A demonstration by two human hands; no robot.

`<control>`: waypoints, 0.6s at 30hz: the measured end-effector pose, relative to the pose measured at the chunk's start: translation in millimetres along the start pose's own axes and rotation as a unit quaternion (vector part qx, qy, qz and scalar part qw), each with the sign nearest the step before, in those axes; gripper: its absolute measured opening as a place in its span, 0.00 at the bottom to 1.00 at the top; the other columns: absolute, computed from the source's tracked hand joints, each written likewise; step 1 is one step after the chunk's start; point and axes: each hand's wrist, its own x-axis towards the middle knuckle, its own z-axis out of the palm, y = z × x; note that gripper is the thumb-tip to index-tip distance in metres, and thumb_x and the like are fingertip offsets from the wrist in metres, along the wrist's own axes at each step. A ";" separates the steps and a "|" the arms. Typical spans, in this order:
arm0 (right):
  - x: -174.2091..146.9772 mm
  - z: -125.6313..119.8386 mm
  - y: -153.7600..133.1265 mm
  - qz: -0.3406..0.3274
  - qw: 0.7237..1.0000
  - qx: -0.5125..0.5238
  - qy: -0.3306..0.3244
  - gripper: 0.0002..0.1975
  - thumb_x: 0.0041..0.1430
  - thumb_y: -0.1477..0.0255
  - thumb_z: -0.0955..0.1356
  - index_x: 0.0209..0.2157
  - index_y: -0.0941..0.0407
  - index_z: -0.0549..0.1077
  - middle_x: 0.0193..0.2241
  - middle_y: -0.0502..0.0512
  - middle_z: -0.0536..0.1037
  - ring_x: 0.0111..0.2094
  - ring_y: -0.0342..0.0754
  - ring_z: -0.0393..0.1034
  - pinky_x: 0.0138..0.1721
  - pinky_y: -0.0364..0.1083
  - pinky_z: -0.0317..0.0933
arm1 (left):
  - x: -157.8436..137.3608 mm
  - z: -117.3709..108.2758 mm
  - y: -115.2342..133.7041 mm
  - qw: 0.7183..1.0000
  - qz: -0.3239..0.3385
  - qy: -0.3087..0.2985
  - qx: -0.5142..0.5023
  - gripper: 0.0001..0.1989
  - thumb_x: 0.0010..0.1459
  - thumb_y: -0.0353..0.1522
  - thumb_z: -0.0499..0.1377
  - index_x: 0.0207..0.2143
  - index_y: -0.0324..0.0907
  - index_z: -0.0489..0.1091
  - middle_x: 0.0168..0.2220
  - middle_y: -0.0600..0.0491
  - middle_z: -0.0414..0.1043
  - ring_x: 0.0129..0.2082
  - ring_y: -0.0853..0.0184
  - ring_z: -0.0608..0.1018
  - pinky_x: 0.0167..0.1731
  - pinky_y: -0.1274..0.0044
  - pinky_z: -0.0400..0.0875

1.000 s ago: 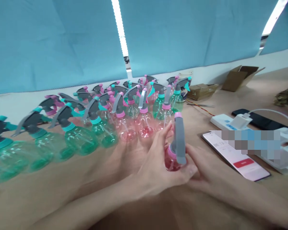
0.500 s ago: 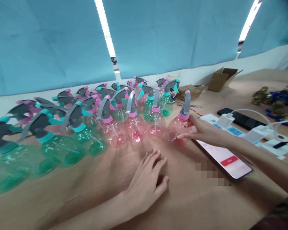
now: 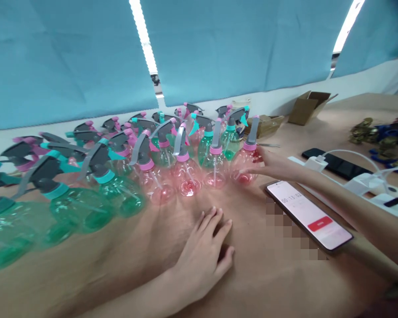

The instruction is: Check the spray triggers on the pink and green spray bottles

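My right hand (image 3: 268, 164) is closed around the side of a pink spray bottle (image 3: 241, 170) with a grey and pink trigger head, which stands upright on the table at the right end of the front row. Part of my fingers is hidden behind it. My left hand (image 3: 205, 251) lies flat on the tabletop, fingers stretched out, holding nothing. In front of it stand more pink spray bottles (image 3: 188, 179). Green spray bottles (image 3: 119, 192) with turquoise collars fill the left side, and further bottles of both colours crowd behind.
A phone (image 3: 310, 214) with a lit timer lies beneath my right forearm. Behind it are a white power strip (image 3: 354, 190) with chargers and a dark phone (image 3: 334, 163). An open cardboard box (image 3: 307, 108) and blue and brass-coloured items (image 3: 384, 137) sit farther back. Another person's hand shows at the right edge.
My right hand has moved the pink spray bottle slightly left and back, closer to its neighbour in the row. My left hand has stayed flat on the table.
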 end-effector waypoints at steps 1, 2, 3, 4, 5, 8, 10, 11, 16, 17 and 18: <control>1.9 0.6 1.2 0.001 1.000 -0.001 -0.002 0.29 0.58 0.58 0.67 0.54 0.63 0.64 0.49 0.68 0.73 0.44 0.58 0.72 0.46 0.52 0.64 | -0.3 -0.1 0.6 1.000 -0.001 0.000 -0.002 0.25 0.62 0.33 0.54 0.61 0.35 0.61 0.65 0.37 0.55 0.66 0.50 0.56 0.61 0.52 0.56; 3.7 1.3 2.7 0.002 1.000 -0.002 -0.002 0.30 0.57 0.57 0.68 0.53 0.63 0.64 0.48 0.68 0.73 0.44 0.58 0.72 0.45 0.53 0.65 | -0.5 -0.2 1.2 1.000 -0.004 -0.001 -0.003 0.25 0.62 0.33 0.54 0.61 0.35 0.61 0.65 0.37 0.55 0.66 0.50 0.56 0.61 0.52 0.56; 5.3 1.9 4.3 0.003 1.000 -0.004 -0.003 0.30 0.57 0.56 0.68 0.53 0.62 0.64 0.48 0.68 0.73 0.44 0.58 0.71 0.45 0.53 0.65 | -0.7 -0.5 1.8 1.000 -0.007 -0.003 -0.005 0.25 0.62 0.33 0.54 0.61 0.35 0.61 0.65 0.37 0.54 0.66 0.50 0.56 0.60 0.53 0.57; 6.7 2.7 5.9 0.004 1.000 -0.006 -0.003 0.31 0.56 0.56 0.68 0.54 0.62 0.63 0.48 0.68 0.73 0.44 0.59 0.71 0.46 0.53 0.64 | -0.7 -0.8 2.4 1.000 -0.009 -0.005 -0.006 0.25 0.62 0.33 0.54 0.60 0.35 0.61 0.65 0.36 0.54 0.66 0.50 0.56 0.60 0.53 0.57; 7.8 3.4 7.4 0.004 1.000 -0.008 -0.002 0.32 0.56 0.56 0.68 0.54 0.62 0.63 0.48 0.68 0.73 0.45 0.59 0.71 0.46 0.54 0.64 | -0.7 -1.1 2.7 1.000 -0.010 -0.007 -0.007 0.25 0.62 0.33 0.54 0.60 0.35 0.62 0.65 0.36 0.54 0.66 0.49 0.56 0.60 0.53 0.57; 9.3 5.0 9.6 0.006 1.000 -0.015 -0.001 0.32 0.56 0.55 0.68 0.55 0.63 0.63 0.48 0.68 0.73 0.46 0.60 0.70 0.47 0.56 0.64 | -0.2 -1.3 2.6 1.000 -0.007 -0.001 -0.010 0.24 0.62 0.33 0.54 0.60 0.36 0.62 0.65 0.37 0.55 0.66 0.49 0.57 0.60 0.53 0.58; 9.3 5.4 8.6 0.007 1.000 -0.019 -0.001 0.33 0.56 0.55 0.68 0.55 0.63 0.62 0.48 0.69 0.73 0.46 0.61 0.70 0.47 0.56 0.63 | 0.1 -0.8 1.8 1.000 -0.005 0.005 -0.012 0.24 0.62 0.33 0.54 0.60 0.36 0.62 0.65 0.37 0.56 0.66 0.49 0.57 0.60 0.53 0.58; 9.1 5.3 7.5 0.006 1.000 -0.020 -0.001 0.33 0.56 0.55 0.68 0.55 0.63 0.62 0.48 0.69 0.73 0.47 0.61 0.70 0.48 0.56 0.63 | 0.2 -0.4 1.3 1.000 -0.004 0.006 -0.013 0.24 0.62 0.33 0.54 0.60 0.36 0.62 0.65 0.37 0.56 0.66 0.50 0.57 0.60 0.53 0.58; 3.0 3.8 3.5 -0.011 1.000 -0.020 0.010 0.34 0.58 0.56 0.68 0.60 0.59 0.59 0.57 0.67 0.69 0.56 0.60 0.65 0.54 0.52 0.60 | -0.9 1.6 -0.6 1.000 0.000 0.013 -0.013 0.24 0.62 0.33 0.54 0.60 0.36 0.61 0.65 0.38 0.55 0.66 0.50 0.56 0.61 0.53 0.57; -1.2 3.9 3.4 -0.006 0.999 -0.022 0.023 0.36 0.58 0.56 0.68 0.62 0.59 0.57 0.59 0.67 0.67 0.58 0.60 0.64 0.55 0.52 0.60 | -1.4 1.9 -0.8 1.000 0.000 0.013 -0.014 0.24 0.63 0.33 0.54 0.60 0.36 0.61 0.65 0.38 0.55 0.66 0.50 0.56 0.61 0.54 0.57; -7.3 4.5 3.1 0.003 0.999 -0.026 0.036 0.39 0.58 0.55 0.68 0.63 0.60 0.54 0.60 0.68 0.65 0.59 0.61 0.62 0.56 0.54 0.59 | -2.0 2.1 -0.8 1.000 -0.001 0.012 -0.015 0.24 0.63 0.33 0.54 0.60 0.36 0.61 0.65 0.38 0.55 0.66 0.50 0.56 0.61 0.54 0.57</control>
